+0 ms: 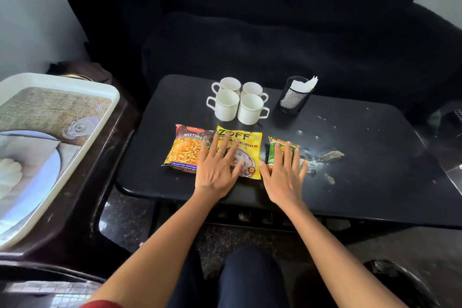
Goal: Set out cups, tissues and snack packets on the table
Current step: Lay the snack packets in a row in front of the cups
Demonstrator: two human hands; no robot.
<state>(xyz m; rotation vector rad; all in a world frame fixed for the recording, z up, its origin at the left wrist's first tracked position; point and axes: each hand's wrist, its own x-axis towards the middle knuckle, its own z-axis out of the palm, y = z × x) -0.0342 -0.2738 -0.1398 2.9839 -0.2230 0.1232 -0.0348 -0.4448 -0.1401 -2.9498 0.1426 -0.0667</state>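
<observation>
Pressing flat on the snack row, both hands are down on the dark, scuffed tabletop (362, 147), fingers straight and spread, gripping nothing. The left hand (217, 170) lies across the seam between two packets: its fingers cover the right edge of the brown-and-orange "Mixture" snack packet (183, 149) and the left half of the yellow "Zoff" packet (246, 147) just beside it. The right hand (283, 177) rests on the small green snack packet (273, 151), thumb stretched left toward the yellow one. All three packets lie flat in a line along the near-middle of the tabletop.

Farther back, four white ceramic cups (237, 101) stand upright in a tight square, touching one another, handles pointing outward to left and right. Just right of them stands a black wire-mesh cylindrical holder (293, 99) with white paper tissues (303, 85) poking out of the top.

Right of the green packet the surface carries pale crumbs or chips (330, 156); what they are is hard to tell from here.

Off to the left, on a separate glossy dark side table (82, 197), sits a white rectangular tray (62, 80) with a printed picture inside. A black sofa (287, 32) fills the far side.
</observation>
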